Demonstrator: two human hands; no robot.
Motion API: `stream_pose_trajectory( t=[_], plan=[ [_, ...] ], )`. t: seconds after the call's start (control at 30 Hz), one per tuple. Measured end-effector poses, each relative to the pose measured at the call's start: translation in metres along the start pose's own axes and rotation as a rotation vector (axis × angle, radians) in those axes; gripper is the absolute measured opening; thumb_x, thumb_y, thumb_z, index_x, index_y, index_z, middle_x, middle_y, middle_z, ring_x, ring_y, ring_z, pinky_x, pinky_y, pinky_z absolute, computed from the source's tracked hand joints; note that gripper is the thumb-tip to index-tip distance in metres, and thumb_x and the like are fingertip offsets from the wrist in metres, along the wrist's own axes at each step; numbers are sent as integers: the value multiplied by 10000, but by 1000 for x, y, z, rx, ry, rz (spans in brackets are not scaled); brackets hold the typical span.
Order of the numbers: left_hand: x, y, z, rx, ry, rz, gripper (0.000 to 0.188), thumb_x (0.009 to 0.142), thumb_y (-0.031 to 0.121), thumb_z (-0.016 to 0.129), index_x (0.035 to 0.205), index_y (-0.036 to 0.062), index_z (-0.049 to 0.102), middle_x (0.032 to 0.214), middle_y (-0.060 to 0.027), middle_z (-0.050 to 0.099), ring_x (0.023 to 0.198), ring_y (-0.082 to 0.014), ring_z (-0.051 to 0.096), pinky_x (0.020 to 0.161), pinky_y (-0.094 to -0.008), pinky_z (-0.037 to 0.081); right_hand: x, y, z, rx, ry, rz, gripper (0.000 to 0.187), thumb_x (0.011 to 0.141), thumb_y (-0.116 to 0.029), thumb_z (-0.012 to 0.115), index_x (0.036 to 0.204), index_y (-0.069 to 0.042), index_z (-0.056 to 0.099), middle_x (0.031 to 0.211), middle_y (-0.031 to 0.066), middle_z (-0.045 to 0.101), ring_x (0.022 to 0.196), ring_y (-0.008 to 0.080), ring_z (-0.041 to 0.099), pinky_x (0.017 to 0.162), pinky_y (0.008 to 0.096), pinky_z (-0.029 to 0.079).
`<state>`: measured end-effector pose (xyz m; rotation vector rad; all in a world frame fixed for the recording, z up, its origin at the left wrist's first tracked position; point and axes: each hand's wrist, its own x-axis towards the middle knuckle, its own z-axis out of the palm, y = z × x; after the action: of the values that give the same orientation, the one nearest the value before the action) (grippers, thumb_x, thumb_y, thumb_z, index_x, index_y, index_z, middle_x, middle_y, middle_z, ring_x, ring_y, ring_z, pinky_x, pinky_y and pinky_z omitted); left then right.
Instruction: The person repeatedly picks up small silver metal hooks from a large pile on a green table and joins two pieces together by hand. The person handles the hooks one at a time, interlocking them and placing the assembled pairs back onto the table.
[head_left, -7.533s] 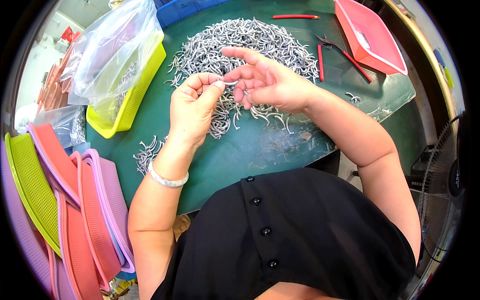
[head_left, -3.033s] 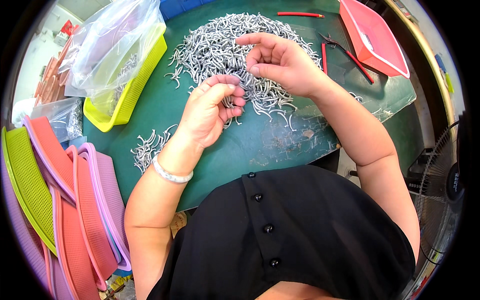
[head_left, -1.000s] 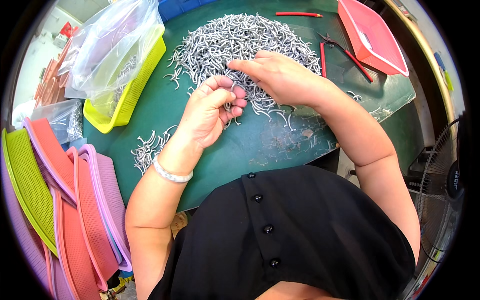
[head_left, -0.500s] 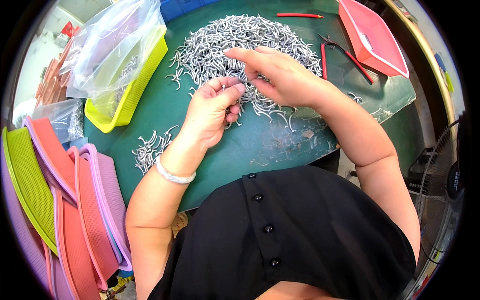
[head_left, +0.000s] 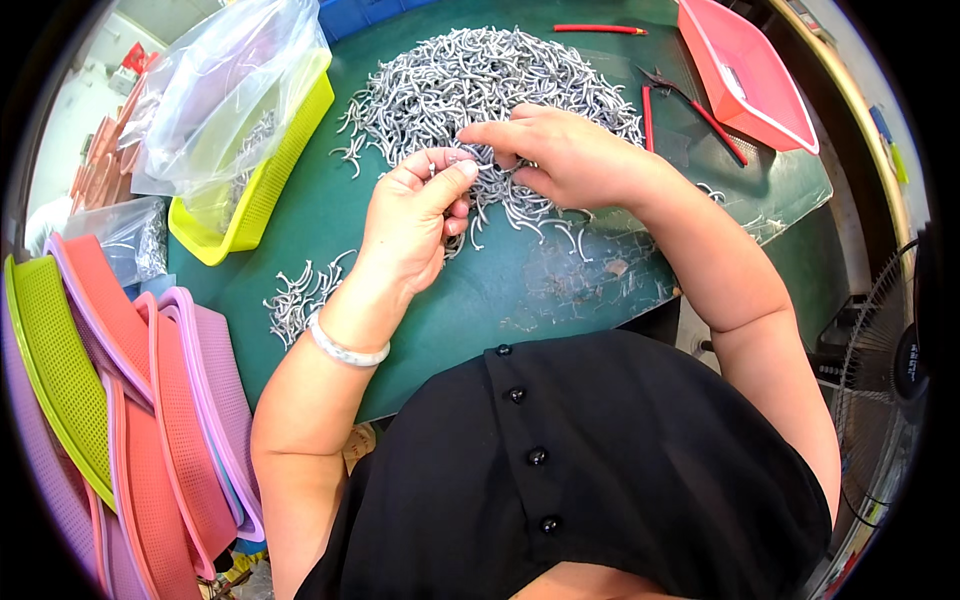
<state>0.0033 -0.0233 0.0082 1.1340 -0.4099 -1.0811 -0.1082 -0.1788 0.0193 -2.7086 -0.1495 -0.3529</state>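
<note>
A big heap of short, curved grey metal-looking pieces (head_left: pixel 490 75) covers the far middle of the green table. In front of the heap, my left hand (head_left: pixel 415 215) is closed, thumb pressed to forefinger. A small pale tip of a short curved grey piece (head_left: pixel 432 169) shows between its fingers; the rest is hidden. Over the near side of the heap hovers my right hand (head_left: pixel 575 155), forefinger stretched to the left and thumb apart from it. I see nothing held in it. Beside my left forearm lies a smaller pile of similar grey pieces (head_left: pixel 300 298).
A yellow-green basket (head_left: pixel 285 160) with a clear plastic bag (head_left: pixel 225 90) stands at the far left. Stacked pink, purple and green baskets (head_left: pixel 150 420) are at the left. Red-handled pliers (head_left: pixel 705 120) and a pink tray (head_left: pixel 745 75) lie far right. A fan (head_left: pixel 890 350) is at the right edge.
My hands have moved slightly apart: the fingertips met before and now there is a gap. My right forefinger has lowered and my left fingertips have shifted slightly left.
</note>
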Motion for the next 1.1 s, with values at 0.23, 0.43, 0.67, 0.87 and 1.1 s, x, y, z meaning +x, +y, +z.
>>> stream_pose_trajectory(
  t=[0.23,0.43,0.67,0.87,1.1],
  plan=[
    [0,0,-1,-7,-15,-1,91,793,47,599,876,43,562,690,11,515,532,-51,441,441,-176,338,0,4,9,-96,93,-59,434,744,-17,524,1173,-58,470,807,84,575,793,256,524,710,364,436],
    [-1,0,-1,-4,-14,9,88,794,37,585,877,40,557,703,1,521,551,-61,460,458,-182,356,-1,2,8,-117,109,-44,448,752,1,511,1191,-60,450,786,85,558,783,260,516,693,364,432],
    [-2,3,1,-94,0,-27,42,800,35,500,827,41,532,743,-44,562,606,-125,539,515,-232,440,1,0,6,150,213,-46,539,731,54,514,1240,-86,410,729,59,501,706,212,505,659,323,429],
    [-2,3,0,-28,-35,-60,50,803,65,559,843,47,535,725,-32,558,593,-101,530,498,-206,421,2,-8,2,352,269,-64,589,707,81,517,1257,-95,400,723,36,480,655,151,489,631,267,429],
    [-1,-3,0,-20,-85,-23,51,823,54,561,869,55,540,713,3,520,595,-69,470,486,-184,361,2,-12,3,417,293,-85,601,701,76,527,1262,-88,391,739,34,497,689,157,502,678,279,434]
  ],
)
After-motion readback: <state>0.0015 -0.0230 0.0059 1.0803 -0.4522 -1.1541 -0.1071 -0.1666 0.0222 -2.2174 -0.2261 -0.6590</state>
